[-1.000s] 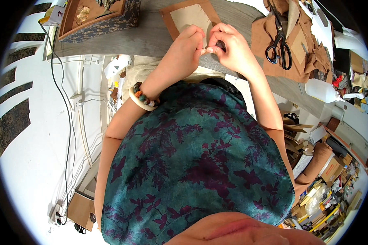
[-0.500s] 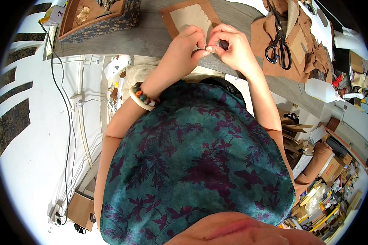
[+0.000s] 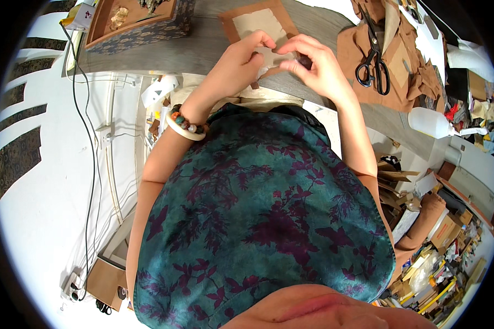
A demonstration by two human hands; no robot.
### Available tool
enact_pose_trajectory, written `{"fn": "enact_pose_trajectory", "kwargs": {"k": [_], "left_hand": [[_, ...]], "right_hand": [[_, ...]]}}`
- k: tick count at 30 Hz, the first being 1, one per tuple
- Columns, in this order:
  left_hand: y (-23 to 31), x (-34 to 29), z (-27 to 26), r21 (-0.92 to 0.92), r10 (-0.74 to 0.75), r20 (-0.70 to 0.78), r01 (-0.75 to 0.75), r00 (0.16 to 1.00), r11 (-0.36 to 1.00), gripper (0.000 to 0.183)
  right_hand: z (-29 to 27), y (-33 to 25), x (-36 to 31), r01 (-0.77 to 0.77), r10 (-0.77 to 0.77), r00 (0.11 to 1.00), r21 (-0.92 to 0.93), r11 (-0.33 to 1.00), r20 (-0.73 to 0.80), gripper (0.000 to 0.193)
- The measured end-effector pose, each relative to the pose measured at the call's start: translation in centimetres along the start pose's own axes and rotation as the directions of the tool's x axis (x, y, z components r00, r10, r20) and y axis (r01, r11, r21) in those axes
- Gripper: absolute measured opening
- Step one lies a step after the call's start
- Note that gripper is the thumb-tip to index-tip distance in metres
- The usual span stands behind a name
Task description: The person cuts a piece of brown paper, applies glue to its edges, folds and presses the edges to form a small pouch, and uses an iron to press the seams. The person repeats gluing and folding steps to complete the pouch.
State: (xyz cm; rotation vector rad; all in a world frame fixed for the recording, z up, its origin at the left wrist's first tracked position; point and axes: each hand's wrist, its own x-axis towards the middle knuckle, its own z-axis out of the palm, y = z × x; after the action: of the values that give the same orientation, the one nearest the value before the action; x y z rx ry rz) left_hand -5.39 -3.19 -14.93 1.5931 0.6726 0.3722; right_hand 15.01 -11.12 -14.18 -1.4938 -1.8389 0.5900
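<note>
A pale cream board (image 3: 258,23) lies on a larger brown cloth piece (image 3: 229,23), near the table's front edge. My left hand (image 3: 246,59) is over the lower left of this work, its fingers curved and its thumb apart. Facing it, my right hand (image 3: 319,64) arches with thumb and forefinger spread. A small dark brown rounded thing (image 3: 304,61) shows inside my right hand, mostly covered by its fingers; its kind is hidden. Between the hands, the near edge of the board and a bit of brown cloth show.
Black-handled scissors (image 3: 374,66) lie on brown cloth (image 3: 348,49) at the right. A white plastic bottle (image 3: 431,122) sits near the right table edge. At the upper left is a patterned box (image 3: 164,30). Boxes and clutter fill the lower right.
My thumbs and fingertips, together at the board's near edge before, have come apart. My left hand has shifted slightly left, uncovering more of the board and cloth edge.
</note>
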Motion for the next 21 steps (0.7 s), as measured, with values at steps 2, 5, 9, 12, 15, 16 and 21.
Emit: {"fn": "enact_pose_trajectory", "kwargs": {"k": [2,5,9,12,15,16,21], "left_hand": [[-0.7,0.1,-0.2,-0.123,0.045,0.011,-0.044,0.999,0.992,0.023],[-0.7,0.0,-0.6,-0.201,0.063,0.016,-0.058,0.998,0.978,0.025],[-0.2,-1.0,-3.1,-0.075,0.308,0.013,-0.306,0.951,0.949,0.035],[-0.4,-0.4,-4.1,0.153,0.642,-0.021,-0.632,0.766,0.759,0.053],[0.3,0.4,-4.3,0.417,0.746,-0.042,-0.667,0.664,0.617,0.051],[0.5,0.7,-4.3,0.376,0.747,-0.092,-0.672,0.658,0.638,0.049],[3.3,0.8,-3.0,-0.001,0.641,-0.387,-0.695,0.663,0.719,0.047]], "right_hand": [[-0.1,-0.6,-0.1,0.218,-0.228,0.973,-0.200,0.955,-0.029,0.041],[0.0,-0.5,-0.1,0.194,-0.188,0.981,-0.256,0.947,0.048,0.055],[-0.2,-1.3,0.2,0.155,-0.164,0.986,-0.196,0.968,-0.034,0.058],[-1.4,-2.5,0.6,0.022,-0.021,0.996,0.014,1.000,-0.085,0.057],[-2.0,-5.1,1.2,0.017,-0.007,0.991,0.070,0.997,-0.137,0.052],[-2.1,-6.3,1.3,-0.004,0.015,0.990,0.076,0.997,-0.137,0.052],[-3.3,-8.6,1.9,-0.066,0.093,0.996,0.657,0.751,-0.006,0.036]]}}
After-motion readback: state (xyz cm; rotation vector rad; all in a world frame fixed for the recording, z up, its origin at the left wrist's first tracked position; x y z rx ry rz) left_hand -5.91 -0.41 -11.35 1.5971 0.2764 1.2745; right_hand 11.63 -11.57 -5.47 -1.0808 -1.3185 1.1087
